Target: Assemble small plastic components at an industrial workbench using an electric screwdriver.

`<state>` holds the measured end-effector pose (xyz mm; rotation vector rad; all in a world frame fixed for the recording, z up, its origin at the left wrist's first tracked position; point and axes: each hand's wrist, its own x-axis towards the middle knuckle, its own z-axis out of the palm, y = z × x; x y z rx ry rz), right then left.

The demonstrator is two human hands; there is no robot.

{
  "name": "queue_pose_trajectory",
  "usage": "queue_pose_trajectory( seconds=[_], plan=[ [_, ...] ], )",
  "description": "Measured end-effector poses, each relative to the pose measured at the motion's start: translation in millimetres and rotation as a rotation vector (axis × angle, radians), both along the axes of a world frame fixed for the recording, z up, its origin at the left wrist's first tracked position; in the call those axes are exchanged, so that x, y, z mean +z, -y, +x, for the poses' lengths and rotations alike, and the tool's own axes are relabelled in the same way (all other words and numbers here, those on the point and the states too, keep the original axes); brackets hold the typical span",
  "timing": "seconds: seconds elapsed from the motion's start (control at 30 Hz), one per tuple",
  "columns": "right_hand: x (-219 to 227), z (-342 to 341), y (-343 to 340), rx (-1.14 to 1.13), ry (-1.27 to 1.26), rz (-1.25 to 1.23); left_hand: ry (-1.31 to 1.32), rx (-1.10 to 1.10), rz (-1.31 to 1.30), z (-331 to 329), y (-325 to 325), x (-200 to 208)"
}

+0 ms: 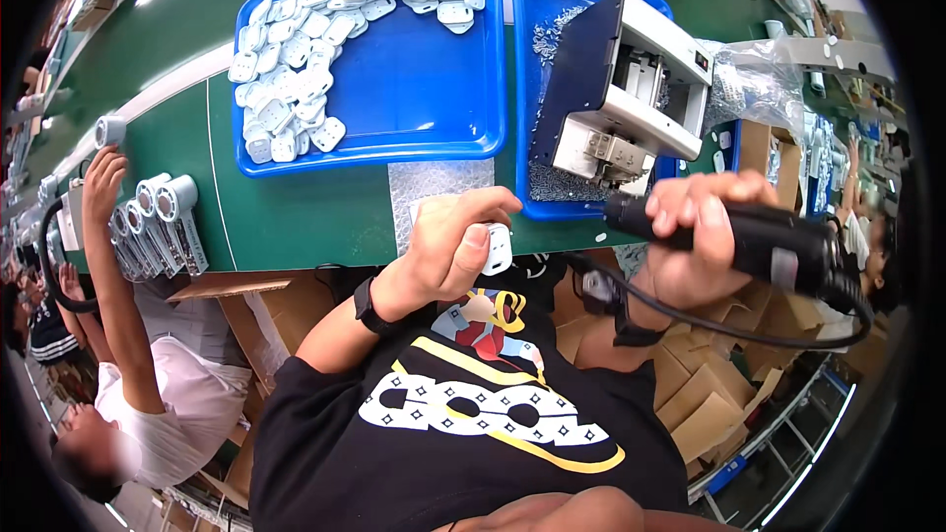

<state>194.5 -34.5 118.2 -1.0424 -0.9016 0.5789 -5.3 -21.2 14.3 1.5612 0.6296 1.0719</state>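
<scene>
My left hand [443,246] pinches a small white plastic part [499,250] with rounded corners, between thumb and fingers, near the bench's front edge. In my right hand [705,236] is a black electric screwdriver [778,248], its body lying nearly level and its tip end pointing left toward the screw feeder [636,89]. A black cable loops from its back end. The feeder stands tilted in a blue tray [520,79] with many loose screws [554,34]. Left of it, a larger blue tray [424,89] holds many similar white parts [296,54] along its left and far sides.
A bubble-wrap sheet [439,182] lies under the larger tray's front edge. Several white fan-like units [172,202] stand at left, near a co-worker's hand [103,177] touching another round-headed piece [110,130]. A clear plastic bag [754,89] sits right of the feeder; cardboard boxes [705,404] are below.
</scene>
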Motion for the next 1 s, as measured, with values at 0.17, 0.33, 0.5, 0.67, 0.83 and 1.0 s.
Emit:
queue_pose_trajectory(
  seconds=[0.17,0.33,0.5,0.67,0.83,1.0],
  plan=[
    [41,-23,25,0.29,-0.153,0.171,-0.001,-0.019,0.057,5,-3,-6],
    [39,-36,10,0.424,-0.172,0.242,-0.013,-0.023,0.121,0,-5,-8],
    [26,-43,-1,0.456,-0.194,0.168,-0.002,-0.008,0.106,2,-8,-3],
    [22,-42,4,0.463,-0.192,0.204,-0.025,-0.009,0.138,5,-9,-2],
    [22,-43,21,0.383,-0.202,0.179,-0.041,-0.018,0.094,2,-5,-4],
    [25,-20,18,0.04,0.005,0.201,-0.08,-0.013,0.062,9,-10,2]
  ],
)
